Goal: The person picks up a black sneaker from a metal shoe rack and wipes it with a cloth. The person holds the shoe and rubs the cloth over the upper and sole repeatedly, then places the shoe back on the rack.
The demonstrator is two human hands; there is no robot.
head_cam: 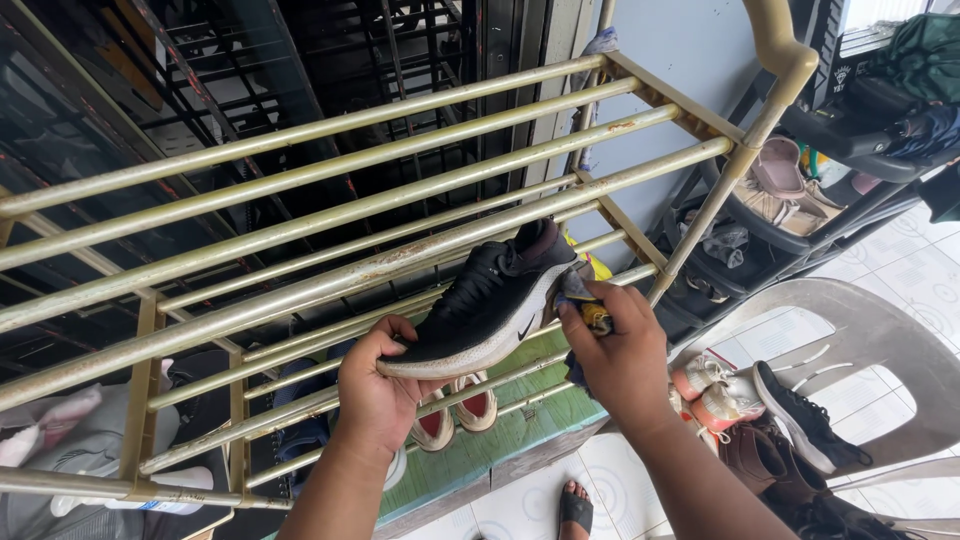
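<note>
Two hands at work: head view only, looking down through a brass-coloured shoe rack.
Left hand: fingers curled and pressed together around the toe end of a black sneaker, thumb over the top edge, fingertips under the white sole.
Right hand: fingers bunched and pinching a dark cloth with a yellow patch against the heel side of the sneaker.
Sneaker position: held in the air just above the rack's second tier of bars, toe toward the person, heel tilted up and away.
Below: a pair of pale shoes with red insoles on a green surface under the rack.
Right side: a white plastic chair, loose shoes on the tiled floor, a dark rack with more footwear.
Doing it well: judging from the grip, steady the toe firmly so the shoe does not twist, and press the cloth flat along the sole edge, working round rather than dabbing.
</note>
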